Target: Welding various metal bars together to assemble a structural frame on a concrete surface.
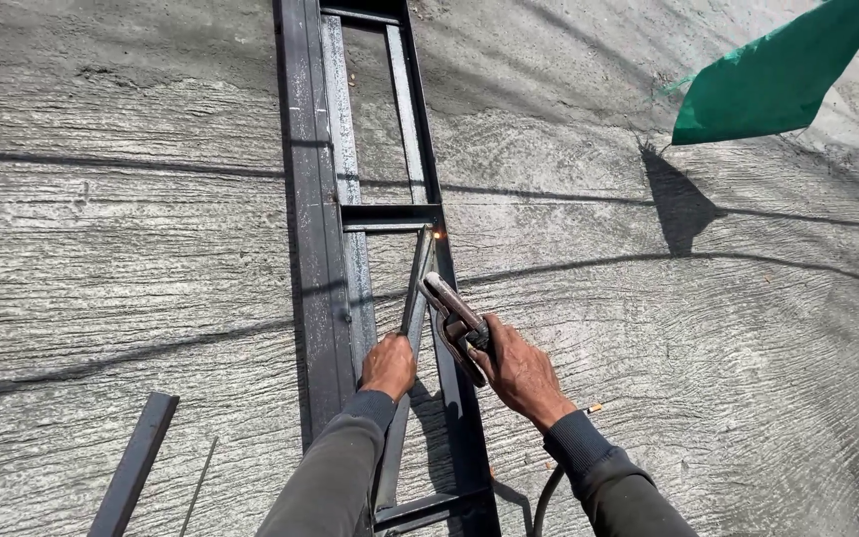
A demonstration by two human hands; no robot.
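two hands meet at the centre of the frame, over a dark steel frame [312, 249] lying flat on rough concrete [101, 249]. my left hand [389, 365] grips a loose diagonal steel strip [416, 283], pinning it against the frame's crossbar [390, 214]. my right hand [521, 373] is clenched around a worn electrode holder [454, 323], its rod reaching to a small orange spark [438, 235] where the strip meets the crossbar. the strip looks stiff, light and hard-edged, best held low, well away from the hot joint. a cable [546, 497] trails off at the bottom edge. a spare bar [134, 462] lies at lower left; green cloth [777, 75] hangs at upper right.
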